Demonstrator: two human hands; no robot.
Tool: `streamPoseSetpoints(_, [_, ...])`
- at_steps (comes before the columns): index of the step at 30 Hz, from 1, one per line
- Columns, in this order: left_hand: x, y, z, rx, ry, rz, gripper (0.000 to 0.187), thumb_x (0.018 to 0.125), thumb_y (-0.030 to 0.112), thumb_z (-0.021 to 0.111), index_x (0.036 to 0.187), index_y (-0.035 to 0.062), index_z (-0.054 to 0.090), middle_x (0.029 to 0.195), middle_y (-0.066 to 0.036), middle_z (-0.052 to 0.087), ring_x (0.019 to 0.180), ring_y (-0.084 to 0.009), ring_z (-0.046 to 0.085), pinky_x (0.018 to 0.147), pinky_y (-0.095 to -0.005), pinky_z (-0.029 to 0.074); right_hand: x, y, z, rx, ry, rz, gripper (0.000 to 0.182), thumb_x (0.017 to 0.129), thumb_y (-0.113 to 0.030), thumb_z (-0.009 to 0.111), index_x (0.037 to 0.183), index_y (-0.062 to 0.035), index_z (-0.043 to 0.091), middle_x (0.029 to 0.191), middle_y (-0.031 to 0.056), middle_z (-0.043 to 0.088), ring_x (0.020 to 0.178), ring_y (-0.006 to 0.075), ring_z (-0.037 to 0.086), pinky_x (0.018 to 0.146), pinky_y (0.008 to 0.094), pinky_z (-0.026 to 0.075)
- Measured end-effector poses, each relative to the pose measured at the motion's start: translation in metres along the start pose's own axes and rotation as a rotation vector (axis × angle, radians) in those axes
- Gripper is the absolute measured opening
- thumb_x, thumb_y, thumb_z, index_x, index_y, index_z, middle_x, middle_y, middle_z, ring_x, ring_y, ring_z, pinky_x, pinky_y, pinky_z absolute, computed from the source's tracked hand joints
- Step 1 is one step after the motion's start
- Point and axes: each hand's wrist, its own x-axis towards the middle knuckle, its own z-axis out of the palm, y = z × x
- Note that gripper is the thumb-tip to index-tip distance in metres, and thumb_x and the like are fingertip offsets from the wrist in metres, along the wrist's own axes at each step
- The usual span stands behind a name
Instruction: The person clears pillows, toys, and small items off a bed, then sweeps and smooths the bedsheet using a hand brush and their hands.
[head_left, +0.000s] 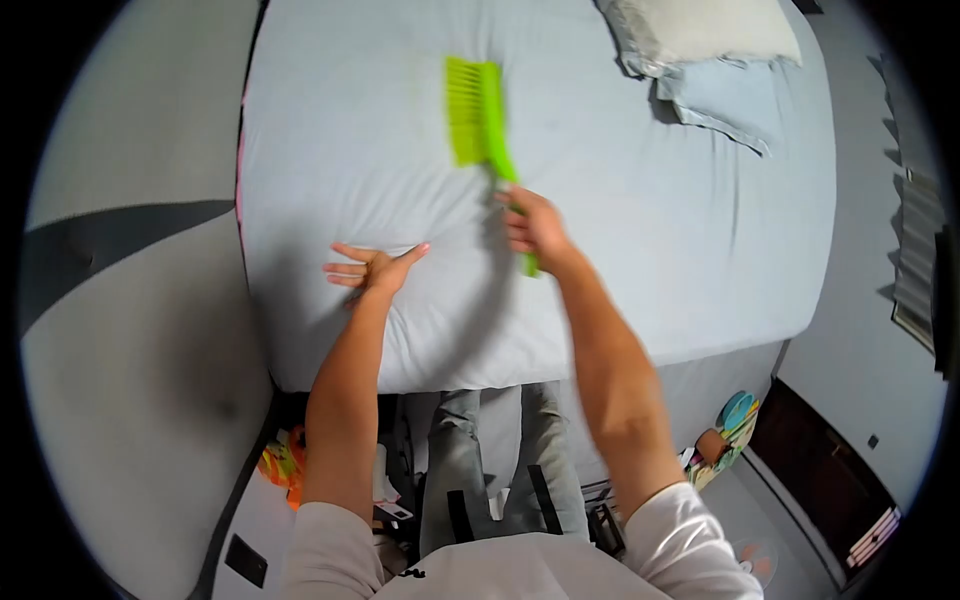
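A bright green bed brush (495, 115) with yellow-green bristles is held by its handle in my right hand (536, 228), the fingers wrapped round it. Its bristles point left over the pale sheet of the bed (640, 240). To the lower left, my left hand (375, 270) has its fingers and thumb spread on the sheet. Wrinkles run through the fabric around that hand. The brush and my right arm cast a shadow across the sheet.
Pillows (715, 40) lie at the bed's far right corner. A grey wall (140, 110) borders the left side. Past the near right edge stand a turquoise round item (736, 410) and a brown container (712, 445). Orange items (285, 465) lie at the lower left.
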Motion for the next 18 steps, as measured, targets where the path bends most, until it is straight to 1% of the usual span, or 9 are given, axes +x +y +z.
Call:
streamPoseSetpoints(3, [0.001, 0.0, 0.004, 0.065, 0.041, -0.024, 0.166, 0.053, 0.072, 0.085, 0.146, 0.0059, -0.035, 0.151, -0.034, -0.035, 0.144, -0.0452, -0.03, 0.106, -0.0755, -0.006, -0.054, 0.002, -0.14, -0.084, 0.343, -0.034, 0.027, 0.1, -0.039, 0.053, 0.109, -0.0132, 0.055, 0.064, -0.0068, 0.034, 0.049, 0.0052, 0.028, 0.042, 0.0221, 0.023])
streamPoseSetpoints(5, [0.001, 0.0, 0.005, 0.045, 0.03, -0.021, 0.165, 0.054, 0.069, 0.087, 0.146, 0.0063, -0.035, 0.15, -0.034, -0.036, 0.142, -0.0464, -0.032, 0.108, -0.0739, -0.007, -0.083, 0.007, -0.22, 0.078, 0.629, -0.176, 0.023, 0.099, -0.036, 0.056, 0.099, -0.0138, 0.051, 0.061, -0.0064, 0.031, 0.046, 0.0053, 0.026, 0.038, 0.0224, 0.021])
streamPoseSetpoints(7, [-0.004, 0.001, 0.005, -0.006, 0.038, -0.006, 0.166, 0.054, 0.064, 0.09, 0.145, 0.0079, -0.037, 0.147, -0.033, -0.041, 0.139, -0.048, -0.037, 0.111, -0.0703, -0.006, -0.109, 0.005, -0.277, 0.381, 0.888, -0.226, 0.023, 0.101, -0.035, 0.053, 0.098, -0.0135, 0.049, 0.06, -0.0062, 0.029, 0.045, 0.0053, 0.025, 0.037, 0.0223, 0.02])
streamPoseSetpoints(9, [-0.008, 0.004, 0.007, 0.006, 0.071, 0.005, 0.166, 0.054, 0.065, 0.089, 0.147, 0.0088, -0.036, 0.148, -0.033, -0.04, 0.139, -0.0481, -0.036, 0.111, -0.0711, -0.004, -0.139, 0.004, -0.3, 0.341, 0.895, -0.196, 0.024, 0.101, -0.037, 0.052, 0.098, -0.0135, 0.049, 0.058, -0.0065, 0.028, 0.044, 0.0051, 0.023, 0.037, 0.022, 0.019])
streamPoseSetpoints(13, [0.003, -0.012, 0.018, -0.014, 0.148, 0.068, 0.165, 0.052, 0.067, 0.089, 0.148, 0.01, -0.033, 0.15, -0.032, -0.037, 0.14, -0.048, -0.035, 0.11, -0.0719, -0.004, -0.172, 0.037, -0.193, -0.067, 0.597, -0.323, 0.028, 0.101, -0.041, 0.049, 0.097, -0.0142, 0.053, 0.056, -0.0071, 0.035, 0.042, 0.0056, 0.032, 0.036, 0.0239, 0.024])
streamPoseSetpoints(15, [0.034, -0.028, 0.035, 0.005, 0.245, 0.121, 0.163, 0.053, 0.072, 0.085, 0.149, 0.0103, -0.031, 0.152, -0.032, -0.033, 0.142, -0.0468, -0.031, 0.108, -0.0746, -0.003, -0.175, 0.075, -0.131, -0.247, 0.413, -0.279, 0.031, 0.1, -0.042, 0.05, 0.095, -0.0118, 0.057, 0.057, -0.0042, 0.042, 0.04, 0.0074, 0.036, 0.037, 0.026, 0.031])
streamPoseSetpoints(16, [0.043, -0.033, 0.039, 0.012, 0.298, 0.146, 0.162, 0.054, 0.074, 0.084, 0.15, 0.0105, -0.03, 0.153, -0.032, -0.031, 0.144, -0.0462, -0.029, 0.107, -0.076, -0.003, -0.167, 0.1, -0.108, -0.342, 0.246, -0.327, 0.042, 0.101, -0.045, 0.047, 0.097, -0.006, 0.063, 0.058, 0.0004, 0.046, 0.042, 0.0131, 0.046, 0.039, 0.0287, 0.04])
streamPoseSetpoints(17, [0.042, -0.036, 0.038, -0.02, 0.301, 0.177, 0.159, 0.055, 0.072, 0.084, 0.152, 0.011, -0.026, 0.155, -0.03, -0.029, 0.145, -0.0452, -0.027, 0.107, -0.076, -0.002, -0.168, 0.108, -0.073, -0.345, 0.192, -0.12, 0.043, 0.1, -0.046, 0.05, 0.095, -0.0057, 0.064, 0.062, 0.0028, 0.051, 0.049, 0.0129, 0.053, 0.04, 0.0273, 0.042])
streamPoseSetpoints(18, [0.037, -0.04, 0.035, -0.053, 0.305, 0.206, 0.156, 0.057, 0.07, 0.084, 0.153, 0.0115, -0.023, 0.156, -0.029, -0.027, 0.146, -0.0442, -0.026, 0.107, -0.0761, -0.002, -0.158, 0.129, -0.055, -0.506, 0.114, -0.115, 0.048, 0.099, -0.048, 0.049, 0.096, -0.0029, 0.063, 0.073, 0.0095, 0.059, 0.061, 0.0211, 0.058, 0.055, 0.0357, 0.048])
